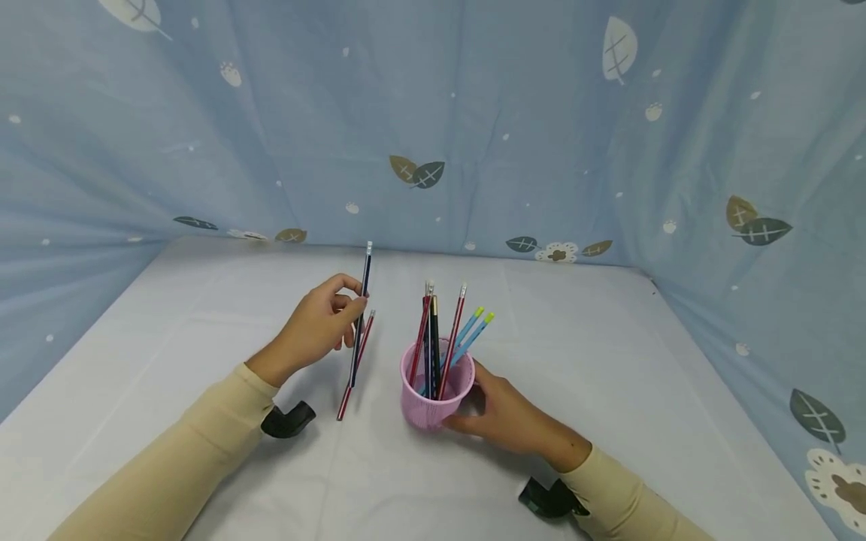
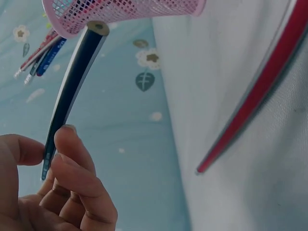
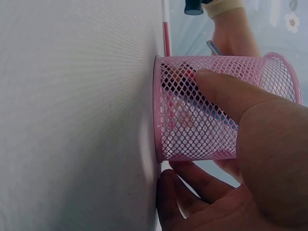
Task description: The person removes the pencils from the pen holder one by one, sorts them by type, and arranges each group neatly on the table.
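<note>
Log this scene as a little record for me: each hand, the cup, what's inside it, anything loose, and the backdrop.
Left hand: pinching a dark blue pencil, eraser end up
Right hand: holding the pink mesh cup
Cup stance: upright on the white surface
Cup contents: red pencils, dark pencils, light blue pencils
Loose: one red pencil, lying left of the cup
Backdrop: blue curtain with leaf prints
</note>
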`<move>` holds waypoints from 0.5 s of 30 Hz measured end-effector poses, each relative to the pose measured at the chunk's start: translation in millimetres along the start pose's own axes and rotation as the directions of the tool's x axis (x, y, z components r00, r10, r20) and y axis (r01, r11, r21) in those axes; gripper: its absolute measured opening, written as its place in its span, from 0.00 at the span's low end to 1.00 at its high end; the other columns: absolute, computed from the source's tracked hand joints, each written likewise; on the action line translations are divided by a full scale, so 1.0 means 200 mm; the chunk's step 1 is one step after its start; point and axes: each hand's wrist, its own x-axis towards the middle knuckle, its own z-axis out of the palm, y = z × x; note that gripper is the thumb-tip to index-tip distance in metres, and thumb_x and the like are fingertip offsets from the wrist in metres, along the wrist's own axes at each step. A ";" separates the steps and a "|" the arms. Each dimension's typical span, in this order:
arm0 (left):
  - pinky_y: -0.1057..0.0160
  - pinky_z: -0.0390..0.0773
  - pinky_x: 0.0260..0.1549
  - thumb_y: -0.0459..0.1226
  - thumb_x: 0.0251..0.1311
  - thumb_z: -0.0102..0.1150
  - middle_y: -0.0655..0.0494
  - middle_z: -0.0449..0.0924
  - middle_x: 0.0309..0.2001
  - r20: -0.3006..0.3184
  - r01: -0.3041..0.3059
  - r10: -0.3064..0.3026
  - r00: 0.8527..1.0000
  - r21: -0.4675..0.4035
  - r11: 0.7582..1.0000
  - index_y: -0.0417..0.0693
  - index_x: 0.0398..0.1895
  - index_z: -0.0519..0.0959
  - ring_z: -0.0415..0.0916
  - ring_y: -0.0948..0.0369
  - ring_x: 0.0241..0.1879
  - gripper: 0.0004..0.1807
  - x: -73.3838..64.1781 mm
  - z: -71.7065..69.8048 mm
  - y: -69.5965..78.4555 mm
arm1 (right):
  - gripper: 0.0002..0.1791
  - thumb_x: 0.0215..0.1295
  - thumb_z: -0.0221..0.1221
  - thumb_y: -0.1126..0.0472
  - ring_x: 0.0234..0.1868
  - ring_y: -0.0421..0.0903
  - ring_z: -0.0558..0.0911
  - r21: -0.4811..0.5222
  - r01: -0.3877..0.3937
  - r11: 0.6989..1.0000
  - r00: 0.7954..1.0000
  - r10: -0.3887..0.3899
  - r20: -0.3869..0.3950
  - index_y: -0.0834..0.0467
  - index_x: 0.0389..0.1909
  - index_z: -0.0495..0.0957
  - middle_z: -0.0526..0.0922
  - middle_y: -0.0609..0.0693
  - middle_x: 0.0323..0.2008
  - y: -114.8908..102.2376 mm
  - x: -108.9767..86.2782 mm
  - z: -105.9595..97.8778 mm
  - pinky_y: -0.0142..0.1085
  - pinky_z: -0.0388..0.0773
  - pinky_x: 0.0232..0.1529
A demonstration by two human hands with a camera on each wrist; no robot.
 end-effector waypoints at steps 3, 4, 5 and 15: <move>0.59 0.76 0.21 0.44 0.74 0.50 0.47 0.78 0.24 0.008 0.013 -0.013 1.000 0.014 1.000 0.45 0.55 0.69 0.76 0.48 0.20 0.15 0.01 0.00 -0.02 | 0.53 0.59 0.72 0.54 0.72 0.48 0.69 0.000 -0.002 1.000 1.000 0.002 0.001 0.49 0.79 0.49 0.68 0.47 0.72 0.00 0.00 0.00 0.52 0.66 0.71; 0.59 0.76 0.21 0.44 0.74 0.50 0.48 0.78 0.24 0.012 0.019 -0.019 1.000 0.018 1.000 0.45 0.55 0.69 0.76 0.48 0.20 0.15 0.01 0.00 -0.02 | 0.52 0.59 0.72 0.54 0.72 0.48 0.70 0.002 -0.005 1.000 1.000 0.005 0.002 0.49 0.78 0.50 0.68 0.47 0.72 0.01 0.00 0.00 0.52 0.66 0.70; 0.60 0.76 0.21 0.44 0.74 0.50 0.49 0.78 0.24 0.015 0.027 -0.027 1.000 0.023 0.999 0.45 0.54 0.70 0.76 0.46 0.21 0.14 0.01 0.00 -0.03 | 0.52 0.59 0.72 0.54 0.71 0.48 0.70 0.002 -0.004 1.000 1.000 0.004 0.004 0.50 0.78 0.50 0.68 0.47 0.72 0.01 0.00 0.00 0.52 0.66 0.70; 0.59 0.77 0.20 0.44 0.73 0.52 0.51 0.80 0.26 0.058 0.071 -0.076 0.995 0.077 0.994 0.43 0.56 0.71 0.79 0.43 0.25 0.17 0.03 -0.01 -0.06 | 0.52 0.59 0.72 0.53 0.71 0.48 0.70 0.000 -0.011 1.000 1.000 0.011 -0.001 0.48 0.78 0.51 0.69 0.46 0.72 -0.01 0.00 0.00 0.52 0.65 0.71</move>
